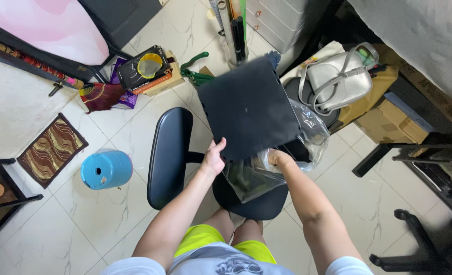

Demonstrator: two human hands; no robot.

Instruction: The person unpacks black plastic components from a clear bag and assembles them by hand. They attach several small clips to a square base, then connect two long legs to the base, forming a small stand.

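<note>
The head camera looked straight down at a person standing over a black office chair (171,153) on a pale tiled floor (83,203).

The left hand (214,159) held a flat black square panel (249,109) by its near lower corner, fingers clamped on the edge, thumb on top. The panel tilted upward and away from the body, above the chair seat. The right hand (278,159) was pushed inside a clear plastic bag (266,170) that hung at the panel's lower right edge; the wrinkled plastic hid its fingers, so whether they were closed on anything could not be told. The bag appeared to wrap the panel's underside, though how far was hidden.

A sound way to handle this would seem to be keeping the left grip firm at the corner so the panel stayed steady, while the right hand worked the plastic slowly along the edge to avoid tearing it.

Around them: a blue round stool (106,169) to the left, a small brown patterned mat (52,149) further left, a silver handbag (338,79) on cardboard boxes (389,119) to the upper right, and green-handled pliers (195,69) near the panel's far corner.
</note>
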